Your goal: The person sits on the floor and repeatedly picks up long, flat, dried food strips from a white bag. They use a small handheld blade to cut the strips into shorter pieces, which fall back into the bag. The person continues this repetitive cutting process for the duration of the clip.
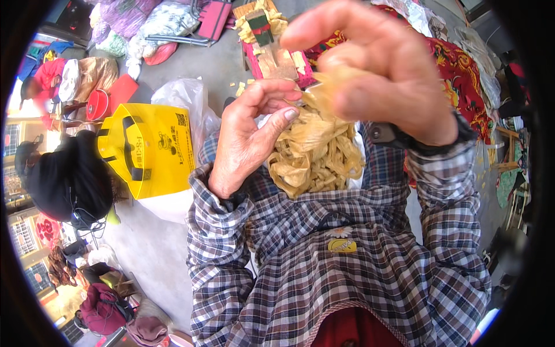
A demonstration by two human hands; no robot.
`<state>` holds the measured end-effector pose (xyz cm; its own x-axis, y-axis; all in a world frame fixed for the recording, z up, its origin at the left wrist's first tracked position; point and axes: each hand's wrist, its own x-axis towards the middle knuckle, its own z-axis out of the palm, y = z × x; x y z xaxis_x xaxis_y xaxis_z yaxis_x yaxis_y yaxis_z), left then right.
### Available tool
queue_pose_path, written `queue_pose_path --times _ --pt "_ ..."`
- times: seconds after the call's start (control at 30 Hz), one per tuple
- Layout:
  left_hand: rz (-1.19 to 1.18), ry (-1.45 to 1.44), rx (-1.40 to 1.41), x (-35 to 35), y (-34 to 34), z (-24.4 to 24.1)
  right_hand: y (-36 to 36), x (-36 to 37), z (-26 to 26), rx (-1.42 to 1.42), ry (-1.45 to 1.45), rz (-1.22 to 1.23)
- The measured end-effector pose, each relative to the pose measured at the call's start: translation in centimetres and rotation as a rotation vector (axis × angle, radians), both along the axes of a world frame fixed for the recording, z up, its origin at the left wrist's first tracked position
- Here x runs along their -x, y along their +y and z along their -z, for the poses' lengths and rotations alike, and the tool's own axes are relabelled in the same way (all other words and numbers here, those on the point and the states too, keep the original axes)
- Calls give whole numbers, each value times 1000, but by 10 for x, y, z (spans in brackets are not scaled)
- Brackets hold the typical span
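Observation:
A heap of tan, crinkled strips (321, 156) lies on my lap, over a checked apron. My left hand (256, 126) is above its left side, thumb and forefinger nearly together at the end of a strip; how firmly they hold it I cannot tell. Raised over the right side of the heap, my right hand (373, 69) is blurred, with a tan strip between its thumb and fingers. Beyond my hands stands a low wooden stand (277, 60) with pink sides, pale pieces and a dark green block (259, 28) on it.
A yellow bag (169, 147) stands at my left beside a clear plastic bag (184, 97). Red patterned cloth (459, 82) lies at the right. A red bowl (99, 105) and a person in red (45, 76) are farther left. Another person in maroon (102, 308) sits at lower left.

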<state>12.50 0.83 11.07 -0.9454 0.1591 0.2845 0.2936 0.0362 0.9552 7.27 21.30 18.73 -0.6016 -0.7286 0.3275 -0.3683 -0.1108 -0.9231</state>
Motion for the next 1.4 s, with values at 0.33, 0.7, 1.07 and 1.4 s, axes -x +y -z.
queue_pose_path --times 0.33,0.7,1.07,1.4 --pt "-70 -93 195 34 -7 17 -45 46 93 -18 -574 2" --pt "-358 -172 -172 53 -32 22 -32 63 98 -147 -676 -209" --pt "-370 -139 -241 94 -48 25 -25 122 94 312 -951 -147" --pt "-57 -346 110 104 -71 10 -18 147 97 -284 -489 -150"
